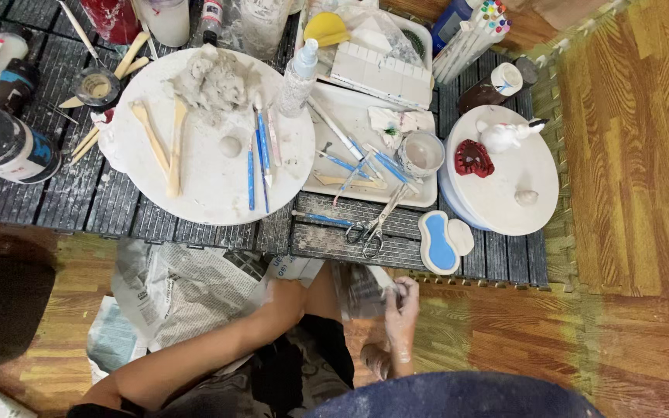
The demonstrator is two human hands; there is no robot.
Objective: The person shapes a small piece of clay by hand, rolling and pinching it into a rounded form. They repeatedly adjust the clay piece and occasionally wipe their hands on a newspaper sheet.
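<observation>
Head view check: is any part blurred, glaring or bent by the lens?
Head view: even, soft light, no harsh glare; round white board and scissors are sharp; right hand is slightly soft; wooden floor lines bow near the edges, suggesting wide-angle distortion.

We see the counter [118, 205] crowded, round board [210, 186] with clay lump [214, 81] and tools, tray [365, 116] beside it, scissors [369, 228] near the front edge, open wood floor [636, 155] to the right, newspaper [187, 290] below.
</observation>
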